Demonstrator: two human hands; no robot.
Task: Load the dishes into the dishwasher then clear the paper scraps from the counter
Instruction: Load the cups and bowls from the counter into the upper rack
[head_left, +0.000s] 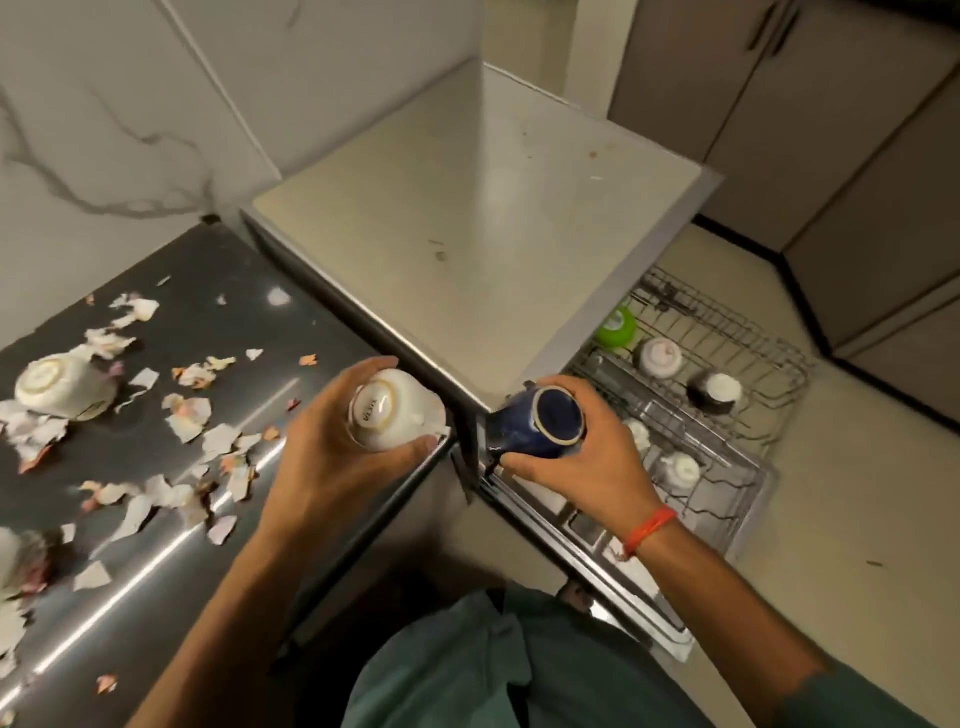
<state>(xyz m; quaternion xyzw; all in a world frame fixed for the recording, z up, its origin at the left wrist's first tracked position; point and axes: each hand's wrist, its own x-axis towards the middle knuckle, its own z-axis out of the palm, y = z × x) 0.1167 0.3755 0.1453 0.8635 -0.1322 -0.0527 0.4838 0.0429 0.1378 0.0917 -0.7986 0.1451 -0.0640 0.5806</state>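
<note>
In the head view, a white cup (387, 413) is held upside down in the left hand (332, 457), with the fingers curled round its sides, above the edge of the dark counter (218, 270). A blue mug (545, 423) is gripped in the right hand (582, 467), also with its base turned up, just over the near corner of the pulled-out rack (737, 332) of the dishwasher. An orange thread (649, 530) is worn on the right wrist. In the rack are seen a green cup (615, 327), a white cup, a dark bowl (714, 392) and two more white pieces nearer to the hand. On the counter, many paper scraps (187, 415) are spread, and a second white cup (62, 387) is lying among them at the left. A pale worktop (467, 208) is placed between counter and rack.
</note>
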